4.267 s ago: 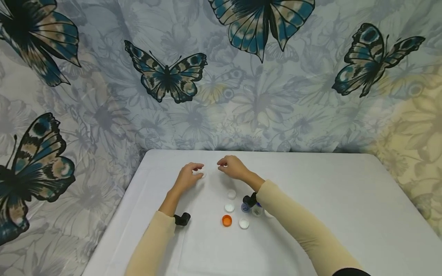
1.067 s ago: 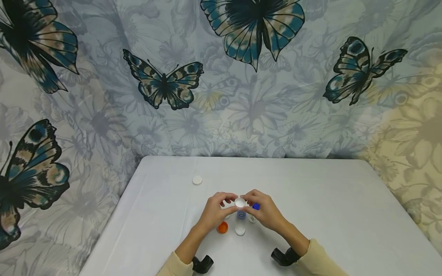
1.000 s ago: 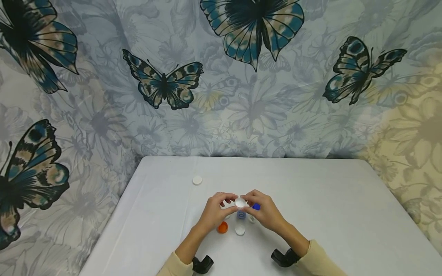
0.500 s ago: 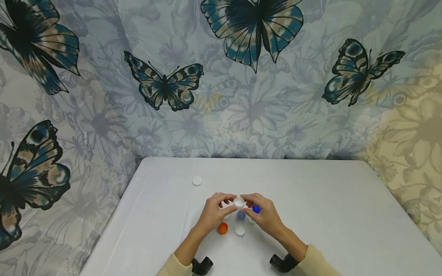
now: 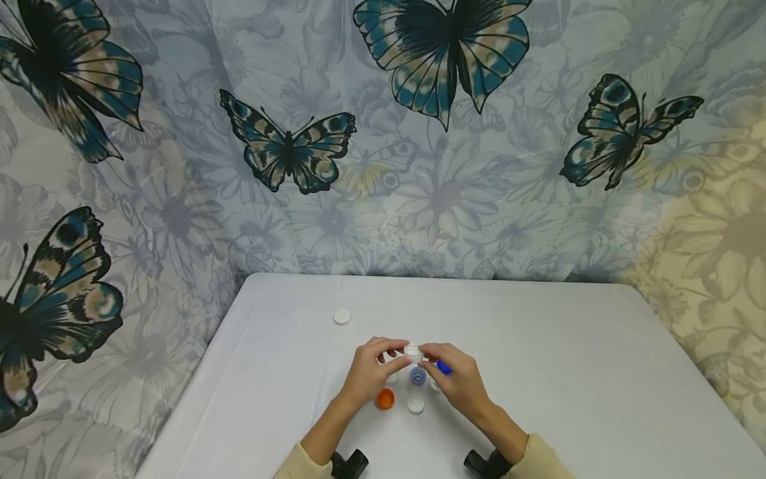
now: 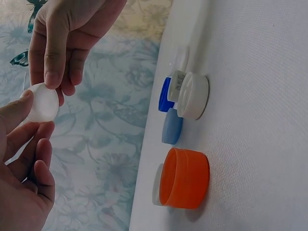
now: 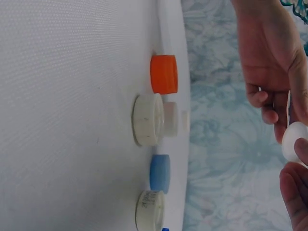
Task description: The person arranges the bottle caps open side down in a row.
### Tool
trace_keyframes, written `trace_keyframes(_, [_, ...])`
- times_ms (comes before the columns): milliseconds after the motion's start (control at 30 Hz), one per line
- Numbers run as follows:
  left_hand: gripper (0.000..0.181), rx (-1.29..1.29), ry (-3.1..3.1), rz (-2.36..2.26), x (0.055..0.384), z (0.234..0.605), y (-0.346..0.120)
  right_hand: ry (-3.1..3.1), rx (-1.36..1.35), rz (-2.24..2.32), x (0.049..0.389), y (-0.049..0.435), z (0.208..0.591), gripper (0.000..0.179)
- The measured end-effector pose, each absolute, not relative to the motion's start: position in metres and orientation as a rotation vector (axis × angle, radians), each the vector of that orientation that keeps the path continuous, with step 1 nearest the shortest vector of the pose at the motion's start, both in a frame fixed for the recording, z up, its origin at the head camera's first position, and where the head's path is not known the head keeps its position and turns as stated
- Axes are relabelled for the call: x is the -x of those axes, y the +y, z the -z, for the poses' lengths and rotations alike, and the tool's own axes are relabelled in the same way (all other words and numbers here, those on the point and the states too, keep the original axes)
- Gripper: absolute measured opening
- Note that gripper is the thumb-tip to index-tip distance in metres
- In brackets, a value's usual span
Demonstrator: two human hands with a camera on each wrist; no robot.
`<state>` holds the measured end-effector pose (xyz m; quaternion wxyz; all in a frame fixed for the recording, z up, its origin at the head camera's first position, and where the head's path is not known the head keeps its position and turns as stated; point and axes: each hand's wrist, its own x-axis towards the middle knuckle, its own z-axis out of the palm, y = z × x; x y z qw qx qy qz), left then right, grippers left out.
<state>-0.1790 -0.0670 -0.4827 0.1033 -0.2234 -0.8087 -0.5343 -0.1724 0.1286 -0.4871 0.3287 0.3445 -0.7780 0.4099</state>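
Above the group of caps, both hands hold one small white bottle cap point(image 5: 413, 352) between them, off the table. My left hand point(image 5: 367, 374) pinches its left edge between thumb and fingers, the other fingers loosely curled. From the opposite side, my right hand point(image 5: 459, 380) pinches the rim with thumb and fingertips. Below lie an orange cap point(image 6: 185, 178), hollow side up, a white cap point(image 5: 415, 404), a light blue cap point(image 5: 418, 376) and a dark blue cap point(image 5: 444, 367), partly behind the right hand. A white cap with dark print point(image 7: 150, 211) shows in the right wrist view.
A single white cap point(image 5: 342, 317) lies farther back on the left. Everything rests on a white-covered table point(image 5: 568, 372). Behind it hangs a butterfly-patterned cloth point(image 5: 479, 199). Both wrists carry black camera mounts point(image 5: 350, 464).
Hands came from the far part of the table, where a white cap now lies alone, and took hold of another white cap. Lately they tilt it, its side now facing the head camera.
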Motion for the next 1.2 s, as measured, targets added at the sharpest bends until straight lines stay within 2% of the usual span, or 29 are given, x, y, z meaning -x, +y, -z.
trace_keyframes(300, [0.029, 0.639, -2.408, 1.571, 0.1803, 0.4816, -0.0661, -1.97, -0.916, -1.055, 0.1773, 0.1277, 0.4804, 0.043])
trace_keyframes(500, [0.029, 0.63, -2.402, 1.586, 0.1797, 0.48, -0.0665, -1.996, -0.914, -1.093, 0.1767, 0.1266, 0.4792, 0.039])
trace_keyframes(867, [0.022, 0.537, -2.383, 1.657, 0.1758, 0.478, -0.0644, -1.996, -0.969, -1.175, 0.1772, 0.1274, 0.4811, 0.04])
trace_keyframes(1200, [0.022, 0.525, -2.43, 1.736, 0.1758, 0.478, -0.0623, -2.142, -0.916, -1.11, 0.1752, 0.1319, 0.4849, 0.045])
